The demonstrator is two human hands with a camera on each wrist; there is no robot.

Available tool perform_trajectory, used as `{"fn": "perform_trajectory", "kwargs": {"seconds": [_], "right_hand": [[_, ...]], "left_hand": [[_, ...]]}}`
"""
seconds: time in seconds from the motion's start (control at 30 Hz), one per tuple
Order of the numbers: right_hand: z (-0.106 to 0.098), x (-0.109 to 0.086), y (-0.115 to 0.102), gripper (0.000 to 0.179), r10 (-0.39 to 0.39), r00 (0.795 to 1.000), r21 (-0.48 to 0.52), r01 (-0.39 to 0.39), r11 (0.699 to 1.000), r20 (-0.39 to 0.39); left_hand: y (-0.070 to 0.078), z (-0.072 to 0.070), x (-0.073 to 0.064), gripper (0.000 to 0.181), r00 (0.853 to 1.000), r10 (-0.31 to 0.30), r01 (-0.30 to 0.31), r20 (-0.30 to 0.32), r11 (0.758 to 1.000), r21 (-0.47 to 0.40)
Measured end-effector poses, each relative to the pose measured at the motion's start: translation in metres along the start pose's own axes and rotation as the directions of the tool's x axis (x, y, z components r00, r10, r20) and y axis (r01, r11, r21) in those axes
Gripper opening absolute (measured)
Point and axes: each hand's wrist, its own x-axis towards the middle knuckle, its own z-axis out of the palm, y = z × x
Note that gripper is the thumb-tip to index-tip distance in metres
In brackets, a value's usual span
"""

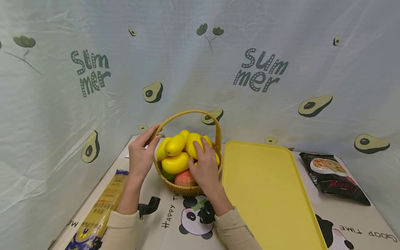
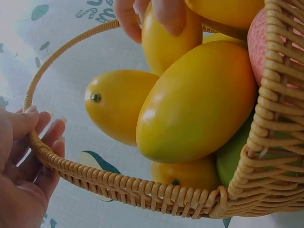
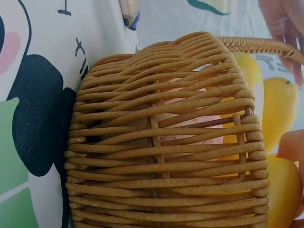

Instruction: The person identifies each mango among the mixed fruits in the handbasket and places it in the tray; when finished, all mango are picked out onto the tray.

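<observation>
A wicker basket (image 1: 182, 190) stands heaped with yellow mangoes (image 1: 176, 163). Lower in it lie a pinkish-red fruit (image 1: 185, 178) and a green one (image 1: 168, 176). On the left side, my left hand (image 1: 140, 158) holds the arched handle (image 1: 193, 111); in the left wrist view its thumb and fingers lie around the handle (image 2: 71, 166). My right hand (image 1: 206, 166) reaches over the front right of the rim and grips an upper mango (image 1: 191, 146), thumb and fingers on its surface. In the right wrist view the woven basket wall (image 3: 166, 156) hides most of the fruit.
Right of the basket lies a yellow tray (image 1: 262, 187), with a black food packet (image 1: 335, 177) beyond it. A long yellow packet (image 1: 104, 205) lies on the left, partly behind my left forearm. A printed curtain (image 1: 187, 69) hangs behind the table.
</observation>
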Motion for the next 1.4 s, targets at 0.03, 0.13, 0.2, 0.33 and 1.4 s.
{"fn": "perform_trajectory", "kwargs": {"seconds": [0.03,0.13,0.2,0.33,1.4], "right_hand": [[0.0,0.0,0.0,0.051,0.003,1.0,0.015,-0.003,1.0,-0.01],[-0.001,0.0,0.001,0.05,0.007,0.999,0.064,-0.005,0.998,-0.038],[-0.002,0.0,0.002,0.049,0.01,0.998,0.092,-0.005,0.996,-0.055],[-0.007,0.001,0.005,0.048,0.001,0.996,0.12,0.01,0.993,-0.094],[-0.086,-0.009,0.095,0.053,0.065,0.976,0.188,-0.025,0.982,-0.207]], "left_hand": [[0.0,0.0,0.0,0.039,1.0,-0.003,0.003,-0.002,1.0,0.001],[-0.001,0.0,-0.001,0.039,1.0,-0.008,0.008,-0.003,1.0,0.008],[-0.001,0.0,-0.001,0.039,1.0,-0.009,0.009,0.003,1.0,0.013],[-0.002,0.001,-0.001,0.039,1.0,-0.008,0.008,0.005,1.0,0.022],[-0.002,0.0,-0.001,0.042,0.999,0.034,-0.034,0.002,0.999,0.024]]}}
